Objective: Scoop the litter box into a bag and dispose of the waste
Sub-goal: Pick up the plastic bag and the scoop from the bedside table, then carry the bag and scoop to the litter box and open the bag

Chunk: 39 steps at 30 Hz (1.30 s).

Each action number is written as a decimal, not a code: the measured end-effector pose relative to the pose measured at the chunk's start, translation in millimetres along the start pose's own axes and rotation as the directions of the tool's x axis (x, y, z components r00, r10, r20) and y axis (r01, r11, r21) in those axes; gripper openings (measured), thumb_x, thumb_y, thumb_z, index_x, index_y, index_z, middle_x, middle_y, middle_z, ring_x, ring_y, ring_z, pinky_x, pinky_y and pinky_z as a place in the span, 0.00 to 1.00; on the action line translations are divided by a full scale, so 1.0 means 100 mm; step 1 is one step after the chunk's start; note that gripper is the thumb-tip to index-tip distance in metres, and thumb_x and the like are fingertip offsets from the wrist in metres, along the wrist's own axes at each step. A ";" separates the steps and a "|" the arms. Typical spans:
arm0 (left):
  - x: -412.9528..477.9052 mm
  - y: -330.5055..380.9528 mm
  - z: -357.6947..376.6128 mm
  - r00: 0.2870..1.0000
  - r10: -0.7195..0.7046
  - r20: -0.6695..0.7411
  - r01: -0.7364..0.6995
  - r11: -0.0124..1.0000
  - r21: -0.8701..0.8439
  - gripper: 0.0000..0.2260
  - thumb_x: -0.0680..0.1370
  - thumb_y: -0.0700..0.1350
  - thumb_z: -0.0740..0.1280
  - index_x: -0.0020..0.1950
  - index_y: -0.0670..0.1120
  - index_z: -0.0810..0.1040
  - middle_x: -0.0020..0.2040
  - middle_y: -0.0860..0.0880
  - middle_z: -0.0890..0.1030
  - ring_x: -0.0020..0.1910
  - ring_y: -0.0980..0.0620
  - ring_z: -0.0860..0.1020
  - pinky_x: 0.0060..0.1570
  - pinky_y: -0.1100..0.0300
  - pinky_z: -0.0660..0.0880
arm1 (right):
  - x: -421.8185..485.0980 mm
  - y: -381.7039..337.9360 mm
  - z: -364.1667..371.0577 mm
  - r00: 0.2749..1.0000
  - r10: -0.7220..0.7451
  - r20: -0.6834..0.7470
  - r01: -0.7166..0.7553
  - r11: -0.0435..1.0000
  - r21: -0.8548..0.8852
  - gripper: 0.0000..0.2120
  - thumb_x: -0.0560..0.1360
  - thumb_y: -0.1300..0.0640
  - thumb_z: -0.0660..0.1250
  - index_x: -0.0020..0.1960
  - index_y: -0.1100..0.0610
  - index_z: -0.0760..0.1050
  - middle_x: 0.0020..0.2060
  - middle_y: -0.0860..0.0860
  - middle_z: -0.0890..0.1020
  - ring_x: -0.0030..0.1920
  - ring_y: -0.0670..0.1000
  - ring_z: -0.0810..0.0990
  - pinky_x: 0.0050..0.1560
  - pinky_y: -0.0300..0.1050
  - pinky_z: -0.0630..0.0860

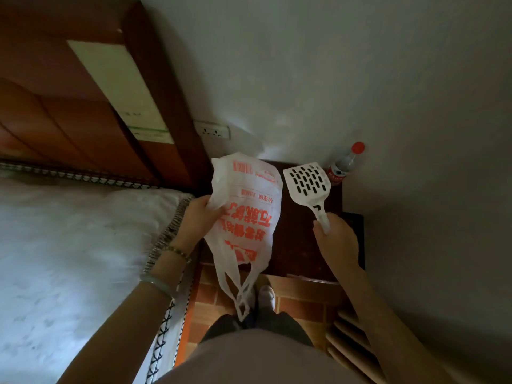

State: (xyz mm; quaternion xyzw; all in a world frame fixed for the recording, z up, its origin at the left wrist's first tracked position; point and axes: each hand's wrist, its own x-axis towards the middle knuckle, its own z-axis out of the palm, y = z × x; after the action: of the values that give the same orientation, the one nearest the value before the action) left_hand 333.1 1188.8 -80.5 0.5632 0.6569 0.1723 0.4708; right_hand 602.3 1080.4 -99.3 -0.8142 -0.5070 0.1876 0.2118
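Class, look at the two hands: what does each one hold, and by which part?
The left hand grips the white plastic bag by its side edge, handles dangling below. The right hand grips the white slotted scoop by its handle end.

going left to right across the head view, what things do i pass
mattress → left hand → plastic bag → litter scoop → bottle
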 end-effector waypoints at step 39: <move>-5.18 -1.11 1.04 -0.178 -0.793 -0.582 -0.377 0.602 -0.704 0.23 0.60 0.56 0.78 0.44 0.40 0.82 0.40 0.42 0.85 0.40 0.40 0.83 0.44 0.44 0.80 | -2.58 -2.01 0.25 -0.316 -0.895 0.314 0.815 -0.086 0.573 0.10 0.73 0.57 0.67 0.49 0.64 0.78 0.32 0.54 0.78 0.32 0.52 0.72 0.32 0.37 0.62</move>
State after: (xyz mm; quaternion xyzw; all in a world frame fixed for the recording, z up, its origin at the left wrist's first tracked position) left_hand 313.4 656.0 4.0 -0.1651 0.7275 0.6659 0.0101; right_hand 331.7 930.1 10.9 -0.0245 -0.9551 0.2630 0.1343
